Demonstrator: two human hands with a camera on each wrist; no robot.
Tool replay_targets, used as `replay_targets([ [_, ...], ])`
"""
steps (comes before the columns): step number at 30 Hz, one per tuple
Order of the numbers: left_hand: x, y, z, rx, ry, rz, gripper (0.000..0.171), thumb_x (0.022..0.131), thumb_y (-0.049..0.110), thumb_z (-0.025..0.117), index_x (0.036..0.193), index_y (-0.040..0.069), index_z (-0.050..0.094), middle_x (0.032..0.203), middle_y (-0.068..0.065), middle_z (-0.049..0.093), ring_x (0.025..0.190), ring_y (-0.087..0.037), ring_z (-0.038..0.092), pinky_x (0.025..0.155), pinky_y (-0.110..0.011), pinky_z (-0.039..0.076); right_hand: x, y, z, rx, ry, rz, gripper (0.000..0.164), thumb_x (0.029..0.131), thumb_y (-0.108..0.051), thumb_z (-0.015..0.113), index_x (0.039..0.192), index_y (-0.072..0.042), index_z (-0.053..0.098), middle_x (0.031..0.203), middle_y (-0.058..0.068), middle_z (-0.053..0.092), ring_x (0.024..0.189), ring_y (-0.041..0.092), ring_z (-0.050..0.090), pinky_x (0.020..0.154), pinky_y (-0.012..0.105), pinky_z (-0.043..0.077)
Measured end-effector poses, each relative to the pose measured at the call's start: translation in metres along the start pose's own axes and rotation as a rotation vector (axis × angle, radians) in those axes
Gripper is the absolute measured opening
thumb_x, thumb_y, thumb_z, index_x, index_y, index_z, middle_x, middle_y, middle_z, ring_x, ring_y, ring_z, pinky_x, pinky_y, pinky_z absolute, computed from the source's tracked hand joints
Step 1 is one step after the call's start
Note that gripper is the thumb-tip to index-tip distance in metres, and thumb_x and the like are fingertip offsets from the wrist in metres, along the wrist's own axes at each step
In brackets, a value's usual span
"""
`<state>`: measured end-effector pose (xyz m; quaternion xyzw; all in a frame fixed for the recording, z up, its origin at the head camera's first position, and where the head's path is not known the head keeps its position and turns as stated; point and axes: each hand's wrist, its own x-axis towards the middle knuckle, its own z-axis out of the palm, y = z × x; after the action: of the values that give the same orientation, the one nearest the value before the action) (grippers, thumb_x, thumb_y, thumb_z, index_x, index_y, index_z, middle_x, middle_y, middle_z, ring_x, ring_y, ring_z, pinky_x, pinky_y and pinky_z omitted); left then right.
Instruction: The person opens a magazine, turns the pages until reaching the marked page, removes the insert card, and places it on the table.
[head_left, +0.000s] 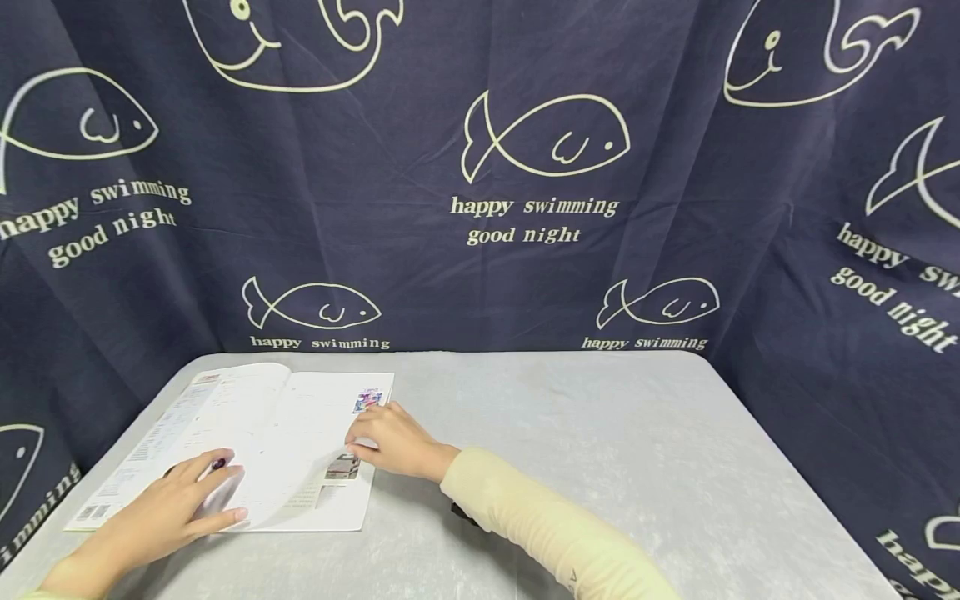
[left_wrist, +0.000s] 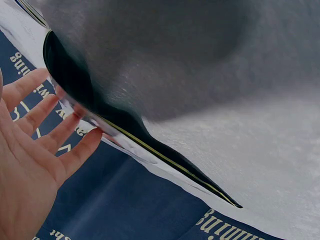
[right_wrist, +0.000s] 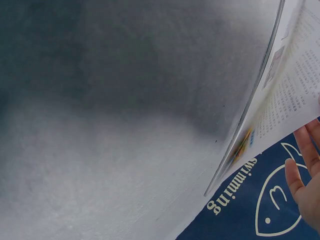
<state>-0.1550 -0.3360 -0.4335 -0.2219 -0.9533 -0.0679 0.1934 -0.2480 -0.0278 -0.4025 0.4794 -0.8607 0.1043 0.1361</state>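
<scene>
An open magazine (head_left: 315, 400) with white pages lies on the left part of the table. My left hand (head_left: 168, 508) rests on it near the fold with fingers spread; a small dark spot (head_left: 219, 463) shows by its index finger. In the left wrist view, its fingertips (left_wrist: 95, 137) touch the paper above a dark gap under the bulging magazine. Over at the right edge, my right hand (head_left: 401, 442) pinches a page. That raised page (right_wrist: 295, 85), printed with small text, slants up from the sheets beneath in the right wrist view, partly hiding the fingers (right_wrist: 305, 142).
The grey table (head_left: 600, 467) stretches off to the right of the magazine. A dark blue curtain (head_left: 420, 167) with fish drawings and lettering hangs along the back and both sides. Something black (head_left: 463, 514) shows under the right sleeve (head_left: 540, 517).
</scene>
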Motion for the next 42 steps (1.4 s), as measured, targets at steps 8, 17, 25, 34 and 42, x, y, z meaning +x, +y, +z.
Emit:
replay_targets([
  [8,0.000,0.005,0.000,0.010,-0.009,0.012,0.064,0.059,0.052,0.077,0.107,0.014,0.061,0.116,-0.011,0.053,0.098,-0.039,0.052,0.070,-0.056,0.041,0.003,-0.003,-0.004,-0.010,0.036,0.007,0.016,0.091,-0.030,0.053,0.097,-0.025,0.067,0.098,-0.015,0.066,0.104,0.005,0.055,0.079,0.018,0.034],
  [17,0.003,0.008,-0.002,0.052,-0.029,-0.023,0.066,0.056,0.060,0.074,0.106,0.020,0.062,0.118,-0.009,0.054,0.101,-0.040,0.051,0.071,-0.059,0.040,0.006,-0.006,-0.008,0.000,0.026,0.035,0.018,0.092,-0.031,0.052,0.098,-0.025,0.067,0.100,-0.015,0.066,0.102,0.004,0.055,0.082,0.019,0.035],
  [25,0.005,0.009,-0.003,0.078,0.003,0.005,0.061,0.056,0.061,0.074,0.103,0.023,0.064,0.116,-0.006,0.055,0.104,-0.035,0.049,0.071,-0.056,0.039,0.009,-0.007,-0.009,0.001,0.040,0.051,0.017,0.091,-0.031,0.053,0.098,-0.025,0.068,0.100,-0.014,0.066,0.101,0.005,0.056,0.079,0.019,0.035],
  [34,0.009,0.010,-0.004,0.079,0.035,0.069,0.047,0.061,0.051,0.076,0.099,0.026,0.064,0.114,-0.001,0.057,0.104,-0.029,0.048,0.071,-0.053,0.038,0.009,-0.008,-0.011,-0.002,0.055,0.061,0.016,0.091,-0.030,0.054,0.098,-0.025,0.068,0.099,-0.013,0.066,0.102,0.004,0.056,0.077,0.018,0.034],
  [42,0.013,0.013,-0.003,0.078,0.090,0.119,0.041,0.062,0.042,0.077,0.097,0.023,0.066,0.111,-0.001,0.058,0.100,-0.022,0.051,0.070,-0.049,0.040,0.007,-0.008,-0.010,-0.006,0.058,0.058,0.016,0.091,-0.030,0.054,0.098,-0.025,0.068,0.099,-0.014,0.066,0.103,0.004,0.056,0.080,0.018,0.035],
])
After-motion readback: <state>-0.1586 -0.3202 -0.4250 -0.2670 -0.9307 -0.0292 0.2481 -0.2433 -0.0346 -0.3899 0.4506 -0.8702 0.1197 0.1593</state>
